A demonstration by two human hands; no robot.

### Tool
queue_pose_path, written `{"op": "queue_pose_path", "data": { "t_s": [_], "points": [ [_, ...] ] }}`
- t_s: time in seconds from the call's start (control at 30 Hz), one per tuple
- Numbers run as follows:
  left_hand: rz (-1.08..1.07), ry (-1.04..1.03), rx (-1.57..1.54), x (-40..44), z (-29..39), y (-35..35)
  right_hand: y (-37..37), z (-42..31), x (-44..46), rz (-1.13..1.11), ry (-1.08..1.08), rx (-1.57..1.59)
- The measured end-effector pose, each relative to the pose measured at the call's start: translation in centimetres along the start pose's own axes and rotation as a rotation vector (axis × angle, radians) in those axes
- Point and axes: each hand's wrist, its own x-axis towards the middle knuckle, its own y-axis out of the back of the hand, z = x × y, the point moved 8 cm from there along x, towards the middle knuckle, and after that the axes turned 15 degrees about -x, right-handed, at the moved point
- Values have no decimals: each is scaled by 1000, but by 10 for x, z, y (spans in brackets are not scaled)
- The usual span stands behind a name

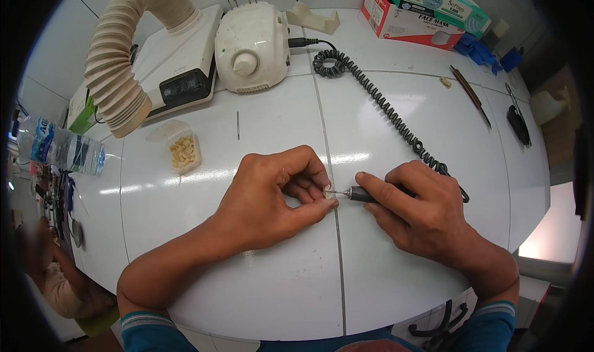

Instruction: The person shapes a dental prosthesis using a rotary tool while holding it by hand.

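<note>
My left hand (275, 194) pinches a small whitish piece, which looks like a dental crown (328, 193), between thumb and fingertips. Most of that piece is hidden by the fingers. From the other side my right hand (417, 210) grips a dark rotary handpiece (361, 194), held like a pen. Its thin metal bur (337, 192) points left and meets the piece, or comes very near it; I cannot tell which. A coiled black cord (390, 111) runs from behind the right hand up to the white control unit (253, 49).
Left of centre stands an open plastic box of yellowish tooth-like pieces (184, 151), with a loose bur (238, 125) nearby. A ribbed suction hose (108, 61) arches at upper left beside a water bottle (62, 146). Mask boxes (408, 21) and a brown-handled tool (470, 95) lie right. Another person's arm (68, 271) shows far left.
</note>
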Motion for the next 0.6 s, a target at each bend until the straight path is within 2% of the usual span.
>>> {"op": "queue_pose_path", "data": {
  "t_s": [0.6],
  "points": [
    [3,-2,10,0,0,0,-2,2,-1,6,3,-15]
  ]
}}
